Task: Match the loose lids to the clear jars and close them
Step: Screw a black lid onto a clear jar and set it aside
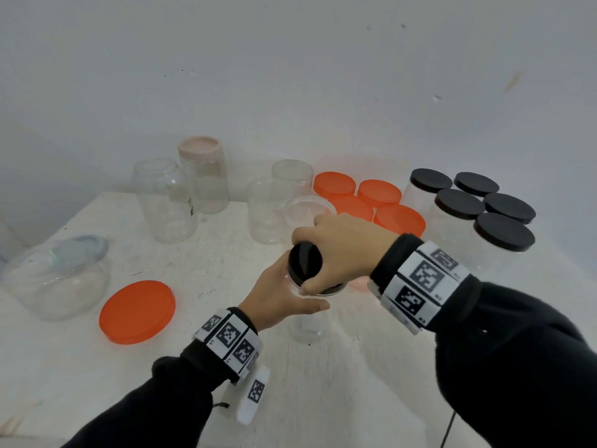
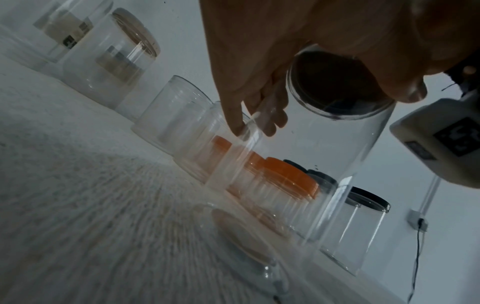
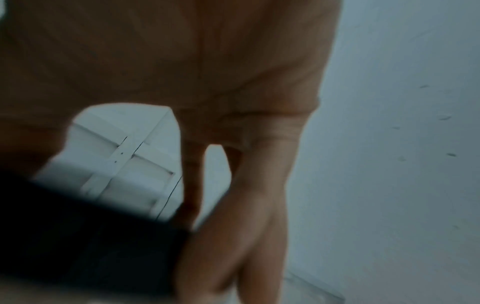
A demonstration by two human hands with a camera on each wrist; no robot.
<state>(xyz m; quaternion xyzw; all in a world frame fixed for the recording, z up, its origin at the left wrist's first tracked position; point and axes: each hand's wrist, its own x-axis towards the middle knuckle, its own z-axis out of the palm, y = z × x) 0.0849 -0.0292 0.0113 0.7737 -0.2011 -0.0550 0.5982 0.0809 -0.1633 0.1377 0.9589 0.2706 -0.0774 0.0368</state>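
At frame centre, the right hand (image 1: 342, 250) arches over the black lid (image 1: 305, 261), fingers clamped around its rim, while the left hand (image 1: 281, 302) grasps the clear jar (image 1: 307, 324) beneath. Orange lid (image 1: 137, 312) lies lower left; capped jars (image 1: 478, 215) stand upper right.

A scuffed white table (image 1: 226, 263) is sitting against a marked-up wall (image 1: 290, 76); a black cable (image 2: 418, 257) is dangling from a wall socket (image 2: 418, 221).

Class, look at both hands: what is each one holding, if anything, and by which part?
The left hand grips the clear jar around its upper wall, just below the neck. The right hand grips the black lid from above by its rim.
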